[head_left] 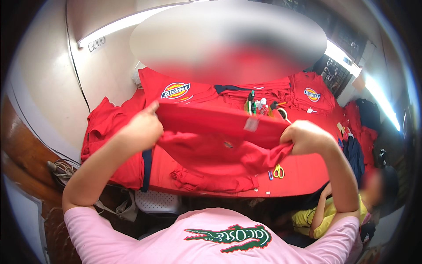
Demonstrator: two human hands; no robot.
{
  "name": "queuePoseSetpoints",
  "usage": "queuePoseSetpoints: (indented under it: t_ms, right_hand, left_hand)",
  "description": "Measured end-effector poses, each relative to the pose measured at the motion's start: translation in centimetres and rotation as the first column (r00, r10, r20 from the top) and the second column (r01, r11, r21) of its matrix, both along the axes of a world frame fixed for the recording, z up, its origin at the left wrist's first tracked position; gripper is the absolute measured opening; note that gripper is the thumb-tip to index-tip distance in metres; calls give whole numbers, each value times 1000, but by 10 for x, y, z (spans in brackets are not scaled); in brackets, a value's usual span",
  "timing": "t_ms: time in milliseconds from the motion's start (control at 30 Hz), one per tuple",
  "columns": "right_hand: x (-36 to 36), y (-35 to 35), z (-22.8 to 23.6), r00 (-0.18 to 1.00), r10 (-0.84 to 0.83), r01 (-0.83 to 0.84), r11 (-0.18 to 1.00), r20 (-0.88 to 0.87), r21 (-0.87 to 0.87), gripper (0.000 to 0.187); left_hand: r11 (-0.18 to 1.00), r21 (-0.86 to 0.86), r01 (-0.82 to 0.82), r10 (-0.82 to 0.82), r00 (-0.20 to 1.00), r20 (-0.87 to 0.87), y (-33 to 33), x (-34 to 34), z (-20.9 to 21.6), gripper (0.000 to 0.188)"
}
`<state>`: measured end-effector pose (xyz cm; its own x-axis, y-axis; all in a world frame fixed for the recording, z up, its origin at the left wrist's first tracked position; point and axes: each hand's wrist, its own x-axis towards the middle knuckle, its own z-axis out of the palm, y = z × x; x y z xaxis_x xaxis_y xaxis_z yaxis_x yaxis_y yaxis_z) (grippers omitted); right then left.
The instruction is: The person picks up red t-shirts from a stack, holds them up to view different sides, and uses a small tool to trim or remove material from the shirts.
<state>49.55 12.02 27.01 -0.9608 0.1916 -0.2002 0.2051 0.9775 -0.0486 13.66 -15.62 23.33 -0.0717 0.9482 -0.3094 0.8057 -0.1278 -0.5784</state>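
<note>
- Head view, clock read from its middle: a red-surfaced worktop (305, 180) is the largest thing, spreading across the scene with garments over much of it.
- A red garment (198, 152) comes next, at the centre, held up off the worktop and stretched between both hands; its upper edge runs nearly straight while the lower part sags in folds.
- A pile of red clothing (110, 123) lies at 9 o'clock, just past the left hand.
- A red shirt with a printed emblem (200, 90) lies flat at 11 o'clock; another emblem-printed shirt (323, 99) lies between 2 and 3.
- A person in yellow (303, 220) is between 4 and 5 o'clock, beside the worktop's near edge.
- A bunched red cloth (189, 180) lies between 6 and 7, beneath the lifted garment.
- A pale perforated seat (156, 200) stands at 7 o'clock.
- The left hand (147, 127), at 9 o'clock, has its grip closed on one upper corner of the garment.
- The right hand (305, 137), at 3 o'clock, has its grip closed on the opposite end, cloth gathered by the fingers.
- A cluster of small supplies (260, 105) stands at 2 o'clock, beyond the garment.
- Yellow-handled scissors (278, 171) lie at 4 o'clock, a small blue item (271, 175) just beside them.
- A whitish label (251, 124) shows near the garment's upper edge, and a small emblem patch (228, 144) lower down.
</note>
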Motion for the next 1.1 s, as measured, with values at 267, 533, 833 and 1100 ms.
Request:
queuePoseSetpoints:
  t_ms: [267,533,833,1100]
  right_hand:
    - [80,9,73,656,-43,444,829,-754,340,13]
    - [101,37,84,793,99,327,763,-602,557,14]
    - [171,11,158,375,-124,189,980,-919,-55,36]
    - [57,96,60,800,212,177,811,-561,558,11]
  left_hand:
    - [356,923,149,-223,972,-71,-23,55,121,28]
    - [588,808,32,-75,997,16,-71,26,131,28]
    - [108,994,20,81,996,-29,-192,36,179,50]
    - [726,598,-341,145,925,351,-26,-5,73,84]
